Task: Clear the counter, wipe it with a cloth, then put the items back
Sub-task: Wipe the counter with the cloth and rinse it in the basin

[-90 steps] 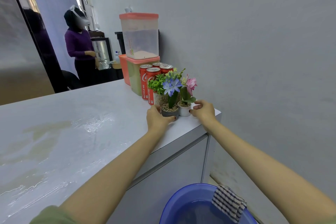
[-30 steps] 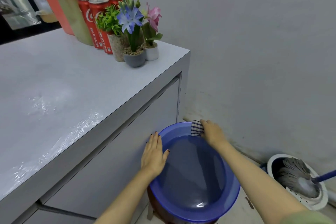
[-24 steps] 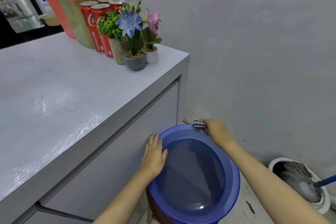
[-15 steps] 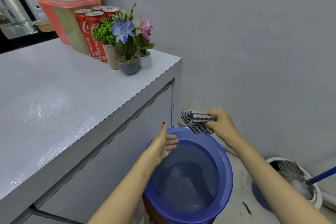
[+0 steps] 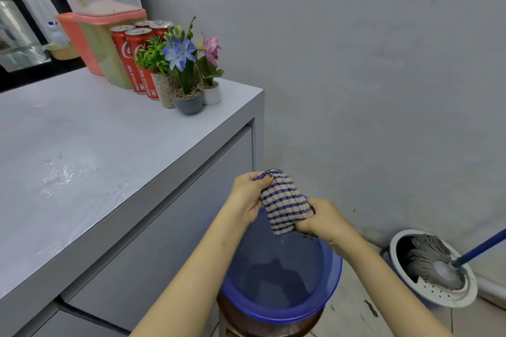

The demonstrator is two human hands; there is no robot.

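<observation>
A blue-and-beige checked cloth [image 5: 284,201] hangs bunched between both hands, above a blue basin [image 5: 325,295] of water. My left hand [image 5: 246,195] pinches the cloth's upper end; my right hand [image 5: 323,220] grips its lower end. On the far corner of the grey counter [image 5: 109,161] stand three small flower pots [image 5: 189,82], red cans [image 5: 134,63] and stacked plastic containers [image 5: 101,8]. A wet patch shines on the counter's middle.
The basin sits on a brown stool [image 5: 271,325] beside the counter's cabinet front [image 5: 164,227]. A mop bucket with a grey mop head [image 5: 432,265] and blue handle stands on the floor at the right, against the grey wall.
My right hand lifted the cloth off the basin's rim. My left hand left the rim and took hold of the cloth's other end. The view shifted down from the counter.
</observation>
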